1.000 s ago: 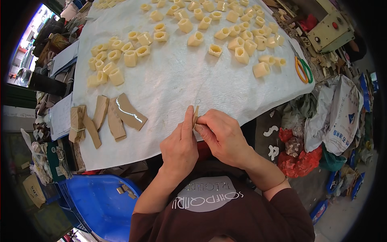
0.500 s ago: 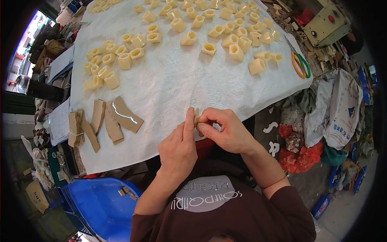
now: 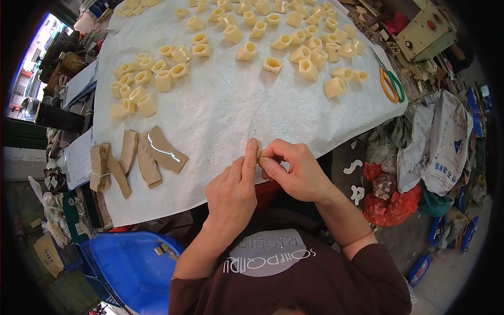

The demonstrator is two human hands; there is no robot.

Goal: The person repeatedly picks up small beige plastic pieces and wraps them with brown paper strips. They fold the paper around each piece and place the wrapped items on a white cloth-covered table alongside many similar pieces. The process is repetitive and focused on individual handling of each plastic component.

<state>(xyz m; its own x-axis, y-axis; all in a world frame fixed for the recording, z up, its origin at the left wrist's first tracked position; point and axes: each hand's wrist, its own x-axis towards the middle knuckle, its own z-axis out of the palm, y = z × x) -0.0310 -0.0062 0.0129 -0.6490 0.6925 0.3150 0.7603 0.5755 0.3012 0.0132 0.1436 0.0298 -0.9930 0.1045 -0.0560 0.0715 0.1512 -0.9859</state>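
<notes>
My left hand [image 3: 232, 191] and my right hand [image 3: 293, 170] meet over the near edge of the white-covered table. Between their fingertips is a small tan piece [image 3: 259, 151], mostly covered by the fingers, so its exact kind does not show. My left index finger lies straight along one side of it, while the right thumb and index finger pinch it from the other. To the left lie several flat brown cardboard-like pieces [image 3: 149, 165], one bearing a shiny line, beside a small tied bundle [image 3: 98, 169] of similar strips.
Many hollow pale-yellow blocks [image 3: 247, 51] cover the far part of the white sheet [image 3: 210, 121]. Scissors [image 3: 391, 85] with orange and green handles lie at its right edge. A blue plastic tub [image 3: 134, 268] stands below left. Bags, including a red one [image 3: 391, 205], crowd the right side.
Both hands stay together at nearly the same spot. The small piece has turned slightly between the fingertips, and the fingers have shifted a little to the right.
</notes>
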